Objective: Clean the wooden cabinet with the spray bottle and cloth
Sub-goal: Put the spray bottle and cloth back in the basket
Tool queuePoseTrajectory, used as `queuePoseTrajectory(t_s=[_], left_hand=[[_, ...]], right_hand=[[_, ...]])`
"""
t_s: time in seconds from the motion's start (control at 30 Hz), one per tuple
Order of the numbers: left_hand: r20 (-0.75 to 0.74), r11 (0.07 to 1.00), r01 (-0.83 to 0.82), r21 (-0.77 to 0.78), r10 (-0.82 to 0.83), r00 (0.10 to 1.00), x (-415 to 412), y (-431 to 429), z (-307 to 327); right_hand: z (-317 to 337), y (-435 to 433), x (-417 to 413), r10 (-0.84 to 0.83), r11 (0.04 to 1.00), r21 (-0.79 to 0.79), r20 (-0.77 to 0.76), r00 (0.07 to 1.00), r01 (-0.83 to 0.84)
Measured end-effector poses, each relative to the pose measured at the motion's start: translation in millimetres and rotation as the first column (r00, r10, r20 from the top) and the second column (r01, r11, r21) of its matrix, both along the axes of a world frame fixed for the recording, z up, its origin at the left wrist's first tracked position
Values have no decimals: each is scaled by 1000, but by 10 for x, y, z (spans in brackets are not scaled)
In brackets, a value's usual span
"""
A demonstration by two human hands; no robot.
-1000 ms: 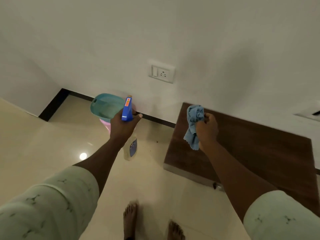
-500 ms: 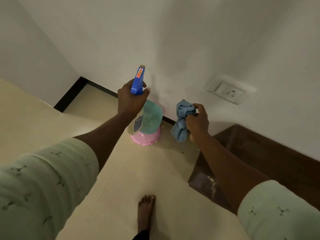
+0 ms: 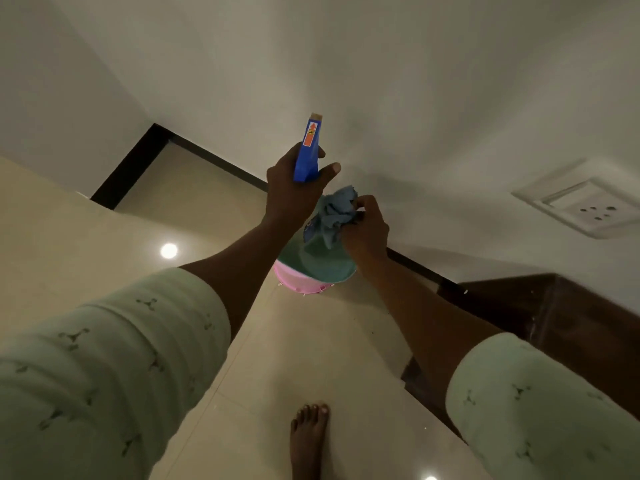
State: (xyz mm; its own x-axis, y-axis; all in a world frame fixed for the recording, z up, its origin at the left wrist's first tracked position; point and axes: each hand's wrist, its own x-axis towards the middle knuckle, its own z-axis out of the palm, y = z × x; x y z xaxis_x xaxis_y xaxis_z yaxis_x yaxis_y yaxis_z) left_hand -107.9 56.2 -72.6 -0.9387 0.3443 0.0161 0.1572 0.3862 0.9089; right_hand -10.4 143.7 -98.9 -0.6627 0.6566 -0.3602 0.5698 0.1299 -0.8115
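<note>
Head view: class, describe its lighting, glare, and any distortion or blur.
Head view: dim, yellowish light. Head view: a glare spot on the glossy floor. Head view: the wide lens swells the sleeves at the lower corners. Head view: the cabinet sinks into shadow; the socket looks soft.

No words or numbers can be read. On the blue head of the spray bottle (image 3: 307, 161) an orange label (image 3: 309, 136) with an arrow toward the nozzle is seen; its dark mark cannot be made out. Lower on the bottle, a blue label (image 3: 309, 227) is blurred.
</note>
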Motion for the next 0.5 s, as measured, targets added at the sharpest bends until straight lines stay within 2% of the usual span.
queuePoseTrajectory(t_s=[0.1,0.17,0.27,0.33,0.4,0.5], left_hand=[[23,998,50,23,-50,998,-46,-18,-152],[36,997,67,37,-68,997,-70,-31,-204],[63,992,111,52,-115,991,-87,-112,-247],[68,991,125,45,-128,989,-69,-188,-274],[77,990,140,25,-142,987,-55,-234,-289],[66,991,135,-8,-135,989,-48,-251,-288]], right_hand=[[-171,-34,-75,39,999,0,21,999,-39],[-256,-89,-121,119,992,25,120,986,-123],[-369,-172,-104,310,932,47,404,860,-358],[-388,-237,-53,412,875,18,496,765,-483],[-388,-257,-21,392,870,88,474,788,-486],[-357,-201,-12,276,912,206,334,901,-355]])
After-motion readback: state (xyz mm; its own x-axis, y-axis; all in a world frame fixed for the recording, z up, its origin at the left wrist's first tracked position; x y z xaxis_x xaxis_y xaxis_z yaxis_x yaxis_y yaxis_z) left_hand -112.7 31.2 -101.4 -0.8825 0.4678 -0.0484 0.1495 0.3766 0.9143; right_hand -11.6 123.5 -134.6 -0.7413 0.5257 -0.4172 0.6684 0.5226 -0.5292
